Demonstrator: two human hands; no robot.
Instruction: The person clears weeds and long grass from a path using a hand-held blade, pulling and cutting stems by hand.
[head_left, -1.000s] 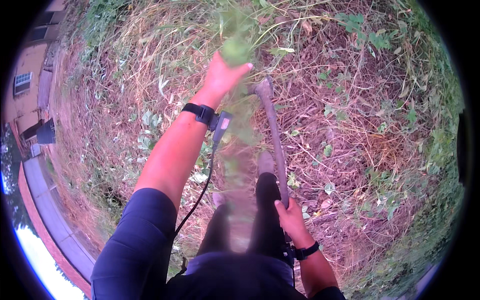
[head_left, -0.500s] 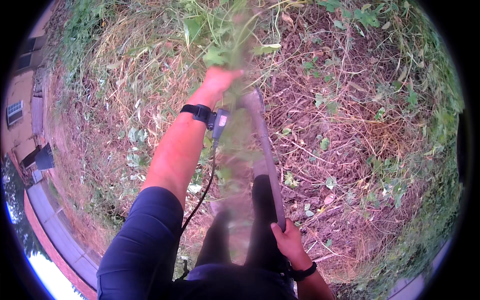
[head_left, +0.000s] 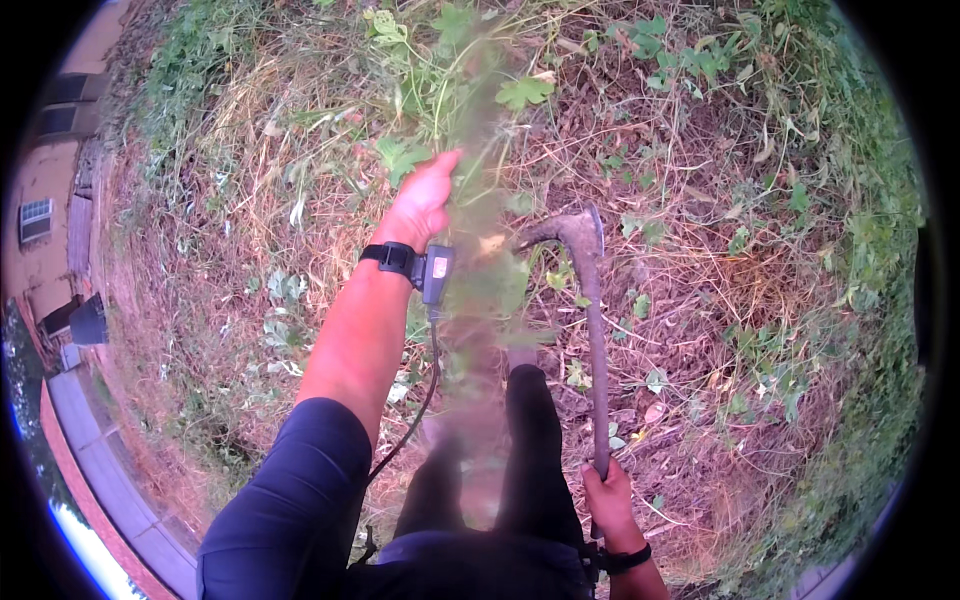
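Observation:
My left hand (head_left: pixel 426 195), with a black strap and a small grey device on its wrist, is closed around stems of a leafy green weed (head_left: pixel 440 90). The leaves spread out beyond the fingers. In my right hand (head_left: pixel 612 502), low on the right, is the lower end of the shaft of a long-handled sickle (head_left: pixel 592 300). Its hooked head bends left, a little to the right of and nearer than my left hand. The tip of the blade runs into a blurred band of green and brown down the middle, so its end is hidden.
Dry stalks and cut weeds (head_left: pixel 700 330) cover the slope. Denser green growth (head_left: pixel 840 440) stands along the right rim. My legs (head_left: pixel 535 430) are below, and a cable (head_left: pixel 425 400) hangs from the wrist device. A building (head_left: pixel 45 190) and a paved strip (head_left: pixel 115 455) lie far left.
The sickle has swung to the right and turned, so its hooked head now shows pointing left. My right hand has moved right and slightly nearer; my left hand, still gripping the weed, sits slightly nearer.

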